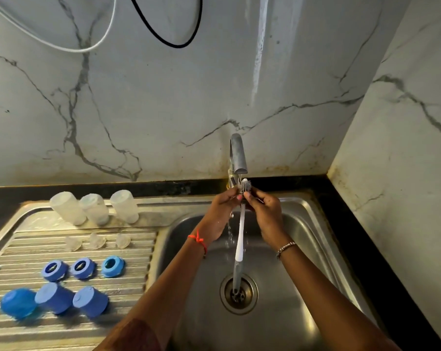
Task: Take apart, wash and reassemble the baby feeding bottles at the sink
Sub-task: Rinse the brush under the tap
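A: How far along does the job look?

B: The taking apart seems finished. Three clear bottles (pixel 67 208) stand mouth-down in a row at the back of the draining board (pixel 138 252), left of the sink (pixel 300 224). In front of them lie three clear teats (pixel 97 241), then three blue collars (pixel 83 268), then three blue caps (pixel 54 298) nearest the person.

A: Washed already, or waiting?

B: That cannot be told for sure. The tidy rows and upended bottles suggest washed and draining, but no suds or drops are clear enough to settle it.

A: And the hands?

B: Both are up under the tap (pixel 238 154), close together. The left hand (pixel 225 202) and the right hand (pixel 263 203) are both closed around the bristle end of a bottle brush (pixel 240 229), whose white handle hangs down over the drain (pixel 239 292). A thin stream of water falls past them.

A: So the brush is being rinsed?

B: That is the likely reading: cleaning the tool itself, either between rounds or at the end of washing.

A: What is left?

B: Reassembly, certainly. No teat sits in a collar, no collar is on a bottle, no cap is fitted.
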